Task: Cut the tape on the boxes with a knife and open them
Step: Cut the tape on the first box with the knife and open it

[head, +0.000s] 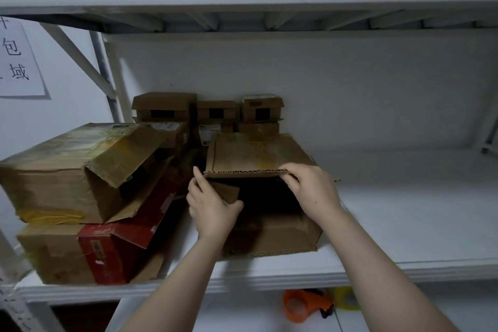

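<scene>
Box (272,234) interior dark, contents can't be made out. Tape dispenser (304,304) at 6 o'clock, part hidden by shelf (404,210) edge. Box lies mid-shelf, opening twd camera. L hand (210,210) grips side flap (229,191) at 9 o'clock; R hand (312,191) pinches top flap (256,153) edge at 1 o'clock. Hands apart.

Left hand (208,206) gripped the side flap (225,191) of the open box (269,234); right hand (310,191) pinched its top flap (253,153) on the shelf (404,224).
</scene>
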